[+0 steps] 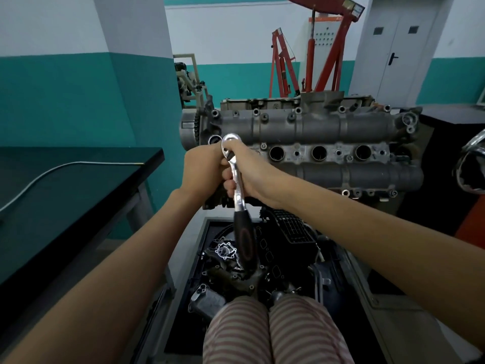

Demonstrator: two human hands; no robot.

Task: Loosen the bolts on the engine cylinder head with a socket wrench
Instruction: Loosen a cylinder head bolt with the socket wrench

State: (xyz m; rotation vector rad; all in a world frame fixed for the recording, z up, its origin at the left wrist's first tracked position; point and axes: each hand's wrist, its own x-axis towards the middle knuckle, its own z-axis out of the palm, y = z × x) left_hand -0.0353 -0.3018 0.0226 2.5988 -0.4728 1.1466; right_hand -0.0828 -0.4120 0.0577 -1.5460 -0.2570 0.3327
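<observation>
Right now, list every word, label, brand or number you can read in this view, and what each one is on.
None can be read.
Red engine crane: a small label near the boom's end, too blurred.
Cylinder head: cast marks, too small.
Socket wrench, gripped by the left hand and right hand: faint stamping on the chrome shank, illegible.

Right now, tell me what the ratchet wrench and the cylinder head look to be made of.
Ratchet wrench: polished chromed steel by its mirror shine, with a matte black, probably rubber or plastic, grip. Cylinder head: dull grey cast metal, likely aluminium, with a rough surface.
</observation>
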